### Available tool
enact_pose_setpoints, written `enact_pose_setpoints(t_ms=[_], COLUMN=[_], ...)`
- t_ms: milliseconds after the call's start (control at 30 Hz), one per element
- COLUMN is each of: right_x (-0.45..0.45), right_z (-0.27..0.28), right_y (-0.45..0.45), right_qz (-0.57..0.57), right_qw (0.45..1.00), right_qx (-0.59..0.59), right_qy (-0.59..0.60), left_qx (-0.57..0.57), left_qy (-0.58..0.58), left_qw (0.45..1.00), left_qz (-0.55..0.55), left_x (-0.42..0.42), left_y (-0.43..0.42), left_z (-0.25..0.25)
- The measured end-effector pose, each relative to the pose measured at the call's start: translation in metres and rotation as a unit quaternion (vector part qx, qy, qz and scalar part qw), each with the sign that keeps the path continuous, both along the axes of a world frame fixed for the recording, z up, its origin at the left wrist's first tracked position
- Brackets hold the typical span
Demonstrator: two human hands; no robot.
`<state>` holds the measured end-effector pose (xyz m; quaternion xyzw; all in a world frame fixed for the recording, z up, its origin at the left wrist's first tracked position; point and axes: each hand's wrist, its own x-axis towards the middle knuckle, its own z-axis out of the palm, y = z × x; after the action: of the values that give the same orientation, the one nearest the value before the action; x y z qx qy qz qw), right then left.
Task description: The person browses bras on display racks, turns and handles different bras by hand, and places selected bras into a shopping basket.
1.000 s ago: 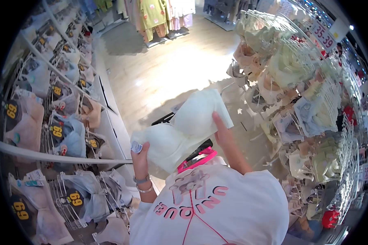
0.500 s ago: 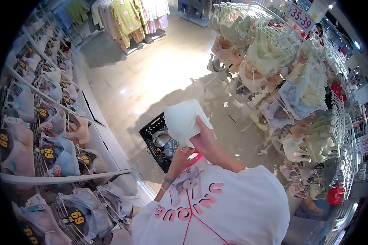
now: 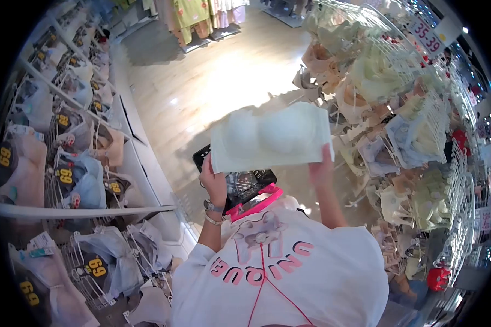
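Observation:
A pale mint strapless bra (image 3: 273,136) is stretched out flat between both hands, its two cups side by side. My left hand (image 3: 213,177), with a watch and a bangle at the wrist, is closed on its lower left corner. Closed on the lower right end is my right hand (image 3: 321,168), slightly blurred. Behind and below the bra, a black basket (image 3: 264,177) with a pink handle (image 3: 259,205) is partly hidden; something patterned lies inside it.
Wall shelving (image 3: 87,211) with rows of bras and "69" tags runs along the left. A wire rack (image 3: 457,218) crowded with bras stands at the right, under a "35-39" sign (image 3: 426,35). Hanging clothes (image 3: 193,16) are beyond the floor at the top.
My left hand has come up from near the basket and taken hold of the bra. The bra, folded in my right hand half a second ago, is now spread wide.

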<state>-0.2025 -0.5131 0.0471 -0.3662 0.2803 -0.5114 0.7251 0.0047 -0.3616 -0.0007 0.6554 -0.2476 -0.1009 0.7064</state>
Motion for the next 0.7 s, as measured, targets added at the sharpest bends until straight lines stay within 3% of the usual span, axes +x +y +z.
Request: enact_pose_setpoints(t_ms=[100,200,467,700], right_x=[0.005,0.011,0.019,0.030], right_z=[0.009,0.016,0.016,0.029], right_y=[-0.004,-0.009,-0.012,-0.011], right_qz=[-0.048,-0.061,-0.074,-0.099], right_qw=[0.999,0.998,0.996,0.995], right_qx=[0.008,0.001,-0.052,-0.025], right_qy=[-0.004,-0.015,-0.002,0.001], left_qx=[0.007,-0.082,-0.142,-0.150], left_qy=[-0.021,0.028,0.079,0.075], left_qw=[1.000,0.996,0.986,0.985], left_qz=[-0.001,0.030,0.033,0.034], left_x=[0.002,-0.007,-0.004,-0.003], left_y=[0.008,0.002,0.012,0.011], left_z=[0.023,0.045,0.048,0.041])
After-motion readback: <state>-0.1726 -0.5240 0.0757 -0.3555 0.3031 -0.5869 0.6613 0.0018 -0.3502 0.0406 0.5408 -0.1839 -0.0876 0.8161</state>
